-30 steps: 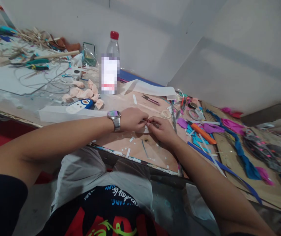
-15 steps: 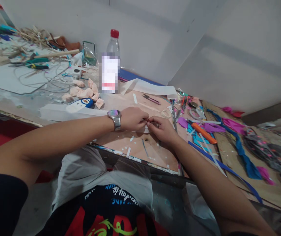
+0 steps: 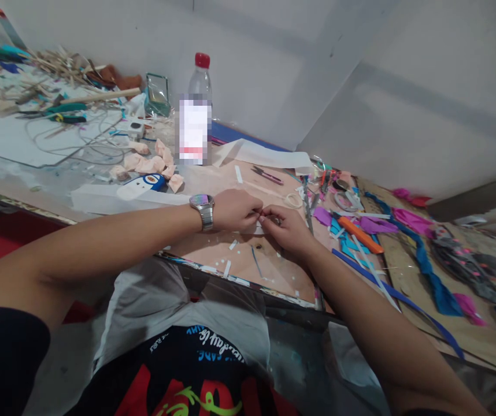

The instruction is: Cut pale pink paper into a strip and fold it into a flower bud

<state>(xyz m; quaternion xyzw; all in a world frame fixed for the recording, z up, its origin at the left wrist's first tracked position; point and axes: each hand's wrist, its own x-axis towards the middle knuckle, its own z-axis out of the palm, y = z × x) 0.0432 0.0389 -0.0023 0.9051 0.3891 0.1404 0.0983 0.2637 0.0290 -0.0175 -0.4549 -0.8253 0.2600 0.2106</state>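
As seen from the head, noted left hand (image 3: 236, 210) and right hand (image 3: 290, 231) meeting at fingertips above counter (image 3: 280, 271), fingers curled inward; cannot tell how tightly closed or on what. Found white strip (image 3: 254, 230) just beside, partly hidden, at six o'clock from fingertips; recorded snips (image 3: 269, 175) at twelve, pale ring (image 3: 286, 202) at two, red-capped bottle (image 3: 195, 118) at eleven.

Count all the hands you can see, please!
2: the left hand, with a silver watch on its wrist, and the right hand, close beside it over the table. No others show.
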